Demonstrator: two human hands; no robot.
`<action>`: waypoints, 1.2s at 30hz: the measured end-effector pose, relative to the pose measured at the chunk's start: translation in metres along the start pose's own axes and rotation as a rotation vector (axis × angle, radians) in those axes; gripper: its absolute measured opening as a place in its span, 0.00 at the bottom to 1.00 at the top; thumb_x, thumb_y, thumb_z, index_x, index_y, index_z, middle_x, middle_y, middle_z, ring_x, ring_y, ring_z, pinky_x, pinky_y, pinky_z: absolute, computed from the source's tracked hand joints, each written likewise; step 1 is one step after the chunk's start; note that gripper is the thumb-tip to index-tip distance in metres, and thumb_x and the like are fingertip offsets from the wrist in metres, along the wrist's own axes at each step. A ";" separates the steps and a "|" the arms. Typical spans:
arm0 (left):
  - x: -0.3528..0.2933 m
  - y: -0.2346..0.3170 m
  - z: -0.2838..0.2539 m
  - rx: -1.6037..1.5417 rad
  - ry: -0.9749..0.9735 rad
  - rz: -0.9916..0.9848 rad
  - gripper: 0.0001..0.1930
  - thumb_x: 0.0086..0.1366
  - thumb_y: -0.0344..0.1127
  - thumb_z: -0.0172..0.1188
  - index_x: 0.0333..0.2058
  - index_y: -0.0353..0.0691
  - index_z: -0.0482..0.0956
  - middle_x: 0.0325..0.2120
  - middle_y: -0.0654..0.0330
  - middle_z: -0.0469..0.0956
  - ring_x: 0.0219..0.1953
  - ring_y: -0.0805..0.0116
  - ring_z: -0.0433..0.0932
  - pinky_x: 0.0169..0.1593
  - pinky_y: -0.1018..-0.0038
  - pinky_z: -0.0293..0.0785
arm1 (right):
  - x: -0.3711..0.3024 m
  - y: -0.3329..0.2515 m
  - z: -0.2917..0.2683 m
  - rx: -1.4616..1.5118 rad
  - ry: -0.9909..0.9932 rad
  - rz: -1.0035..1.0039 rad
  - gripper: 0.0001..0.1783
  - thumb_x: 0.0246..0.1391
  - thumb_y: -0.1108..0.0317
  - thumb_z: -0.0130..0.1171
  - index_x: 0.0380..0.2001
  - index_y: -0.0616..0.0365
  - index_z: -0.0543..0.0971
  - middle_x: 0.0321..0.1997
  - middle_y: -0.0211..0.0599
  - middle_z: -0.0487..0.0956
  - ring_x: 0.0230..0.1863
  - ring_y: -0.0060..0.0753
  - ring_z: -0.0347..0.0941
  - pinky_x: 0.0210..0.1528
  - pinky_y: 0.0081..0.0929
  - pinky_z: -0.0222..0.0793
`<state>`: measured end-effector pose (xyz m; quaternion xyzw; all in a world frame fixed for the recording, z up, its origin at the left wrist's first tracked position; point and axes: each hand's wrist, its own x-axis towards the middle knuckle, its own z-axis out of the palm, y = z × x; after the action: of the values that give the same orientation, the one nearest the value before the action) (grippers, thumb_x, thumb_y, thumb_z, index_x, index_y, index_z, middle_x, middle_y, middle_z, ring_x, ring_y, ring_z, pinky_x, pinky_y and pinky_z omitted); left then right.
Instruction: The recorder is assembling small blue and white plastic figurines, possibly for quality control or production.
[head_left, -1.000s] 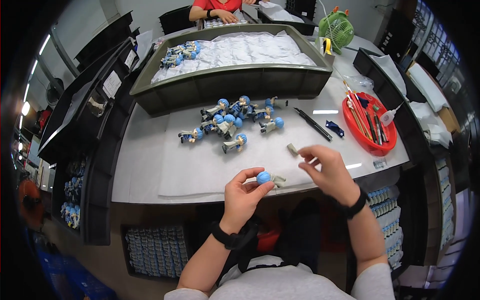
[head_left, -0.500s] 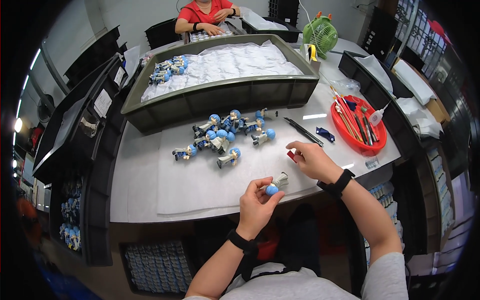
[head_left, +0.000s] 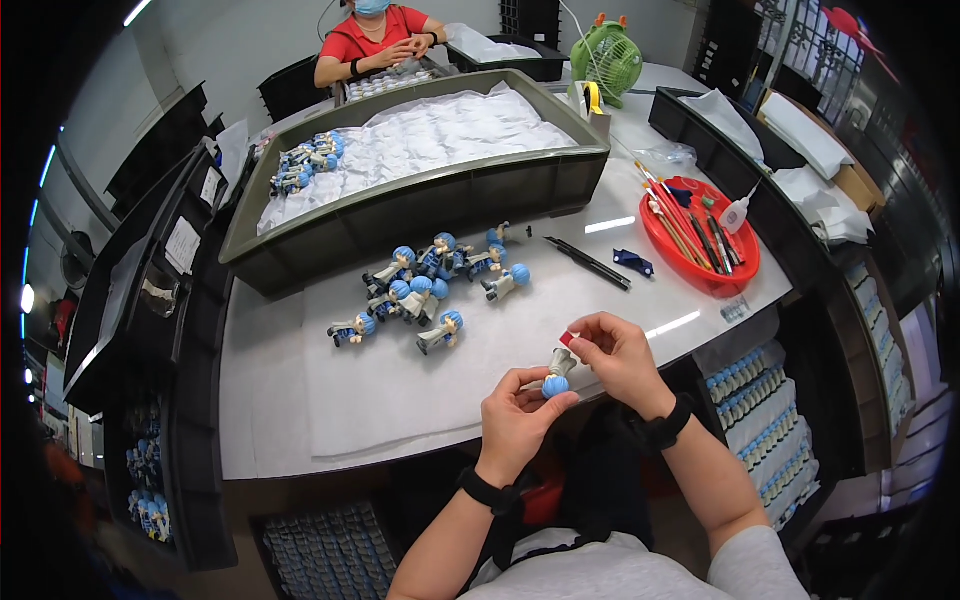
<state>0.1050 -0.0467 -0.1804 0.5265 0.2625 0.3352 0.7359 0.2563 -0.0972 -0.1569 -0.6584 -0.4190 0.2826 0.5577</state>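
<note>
My left hand (head_left: 520, 412) is closed on a small figurine (head_left: 556, 386) with blue hair and a pale body, the head low and the legs pointing up and away. Between the thumb and fingers of my right hand (head_left: 624, 362) is a small flat red piece (head_left: 568, 338), close to the figurine's legs. Its exact kind cannot be made out. Farther left on the table lies a loose heap of similar figurines (head_left: 420, 296), with one single figurine (head_left: 507, 283) at its right.
A large dark bin (head_left: 400, 200) lined with white wrap holds several figurines. On the right are a red tray (head_left: 665, 262) of brushes, black pens (head_left: 588, 264) and a dark blue piece (head_left: 633, 263). A green fan (head_left: 606, 62) and a co-worker (head_left: 370, 45) are at the back.
My right hand has come down and toward the left hand, bringing the red piece next to the figurine. The view has shifted; the co-worker's hands have moved closer together.
</note>
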 end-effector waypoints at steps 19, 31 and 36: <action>0.002 -0.002 0.003 -0.009 -0.013 0.048 0.15 0.50 0.20 0.64 0.37 0.27 0.73 0.31 0.54 0.78 0.33 0.71 0.78 0.40 0.79 0.77 | 0.001 -0.008 0.019 -0.264 0.145 -0.180 0.03 0.43 0.80 0.54 0.25 0.67 0.75 0.22 0.44 0.76 0.24 0.31 0.74 0.27 0.23 0.69; -0.001 -0.009 0.002 -0.030 0.022 0.047 0.14 0.50 0.21 0.64 0.37 0.28 0.74 0.32 0.55 0.78 0.33 0.73 0.78 0.39 0.80 0.76 | -0.001 -0.012 0.015 -0.249 0.084 -0.135 0.05 0.42 0.79 0.57 0.23 0.64 0.70 0.18 0.43 0.74 0.20 0.33 0.73 0.24 0.26 0.67; 0.000 -0.005 0.001 0.029 0.015 0.058 0.13 0.51 0.23 0.64 0.36 0.28 0.74 0.29 0.58 0.78 0.31 0.77 0.77 0.37 0.83 0.75 | 0.003 -0.018 0.017 -0.366 0.096 -0.116 0.09 0.40 0.77 0.60 0.21 0.62 0.68 0.17 0.44 0.72 0.18 0.37 0.69 0.21 0.30 0.62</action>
<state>0.1069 -0.0488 -0.1844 0.5420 0.2574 0.3563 0.7162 0.2397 -0.0856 -0.1432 -0.7363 -0.4736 0.1370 0.4635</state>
